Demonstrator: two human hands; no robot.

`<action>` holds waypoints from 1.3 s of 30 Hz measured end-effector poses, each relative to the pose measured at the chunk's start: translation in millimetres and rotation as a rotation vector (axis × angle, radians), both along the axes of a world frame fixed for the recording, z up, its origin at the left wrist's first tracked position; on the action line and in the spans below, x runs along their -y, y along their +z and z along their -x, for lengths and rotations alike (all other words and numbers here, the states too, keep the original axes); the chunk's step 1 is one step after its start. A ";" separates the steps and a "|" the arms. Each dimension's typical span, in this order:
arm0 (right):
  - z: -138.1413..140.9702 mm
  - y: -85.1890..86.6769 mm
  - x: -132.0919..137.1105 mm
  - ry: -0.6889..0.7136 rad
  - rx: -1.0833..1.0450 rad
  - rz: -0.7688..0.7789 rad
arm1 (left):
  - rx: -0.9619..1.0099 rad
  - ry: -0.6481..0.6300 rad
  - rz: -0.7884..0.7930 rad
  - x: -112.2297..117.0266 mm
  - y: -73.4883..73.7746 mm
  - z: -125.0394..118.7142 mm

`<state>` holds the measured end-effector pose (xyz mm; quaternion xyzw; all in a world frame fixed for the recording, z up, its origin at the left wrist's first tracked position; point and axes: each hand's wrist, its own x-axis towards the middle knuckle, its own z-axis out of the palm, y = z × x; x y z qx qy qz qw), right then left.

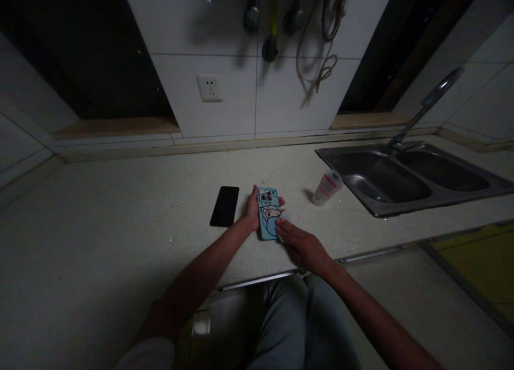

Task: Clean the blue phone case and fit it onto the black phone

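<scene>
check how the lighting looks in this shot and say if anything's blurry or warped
In the head view, the light is dim, with the countertop sinking into shadow toward the lower left; the steel faucet catches a bright highlight; the hanging cords throw soft shadows on the white tile wall; wide-angle distortion bows the edges; the left hand, right hand and blue phone case stay fairly sharp.
</scene>
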<state>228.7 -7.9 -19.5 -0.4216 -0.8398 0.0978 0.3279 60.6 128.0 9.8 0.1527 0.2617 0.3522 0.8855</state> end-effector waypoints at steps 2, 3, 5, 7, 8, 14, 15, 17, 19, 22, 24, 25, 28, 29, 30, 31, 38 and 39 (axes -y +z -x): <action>1.0 -1.5 -5.9 -0.060 -0.046 0.017 | -0.017 0.010 0.002 0.7 0.7 -1.5; 2.1 -1.4 -10.1 -0.091 -0.078 0.027 | -0.025 0.000 0.004 1.1 0.6 -2.4; 5.0 0.4 -19.9 -0.155 -0.159 0.054 | -0.031 -0.036 -0.004 2.0 -0.4 -4.2; 8.1 3.9 -30.9 -0.212 -0.264 0.094 | -0.018 -0.056 -0.025 2.7 -1.9 -5.9; 9.5 6.0 -36.6 -0.235 -0.323 0.116 | -0.006 -0.050 -0.035 2.8 -2.5 -6.5; 13.7 20.9 -71.8 -0.361 -0.574 0.171 | 0.009 -0.029 -0.007 4.0 1.7 -7.1; 14.0 24.2 -77.9 -0.377 -0.595 0.165 | 0.011 -0.039 -0.006 4.8 3.3 -6.7; 15.4 31.8 -89.4 -0.403 -0.638 0.162 | 0.015 -0.052 -0.015 6.9 6.6 -5.7; 18.4 39.8 -98.9 -0.438 -0.676 0.152 | 0.024 -0.063 -0.030 9.2 8.9 -4.6; 27.0 48.8 -106.2 -0.483 -0.693 0.089 | 0.037 -0.061 -0.047 11.2 9.6 -4.6; 35.4 50.4 -105.7 -0.448 -0.638 0.039 | 0.034 -0.028 -0.048 10.9 8.3 -6.4; 40.1 49.6 -104.0 -0.398 -0.577 0.022 | 0.029 0.002 -0.044 10.4 7.2 -7.6; 53.1 42.8 -93.8 -0.216 -0.334 -0.007 | 0.024 0.132 -0.030 8.5 3.3 -10.6; 56.1 39.6 -89.0 -0.178 -0.264 -0.013 | 0.024 0.162 -0.025 8.0 2.3 -10.7; 58.1 36.3 -83.5 -0.157 -0.209 -0.021 | 0.022 0.167 -0.020 7.6 1.4 -10.3; 59.0 32.9 -77.3 -0.147 -0.167 -0.032 | 0.015 0.143 -0.015 7.4 0.9 -9.4; 47.8 18.6 -21.3 0.012 0.000 -0.174 | -0.075 0.004 -0.034 7.6 4.4 -3.2; 46.5 19.0 -13.2 0.034 0.012 -0.184 | -0.066 0.015 -0.047 8.1 5.7 -3.2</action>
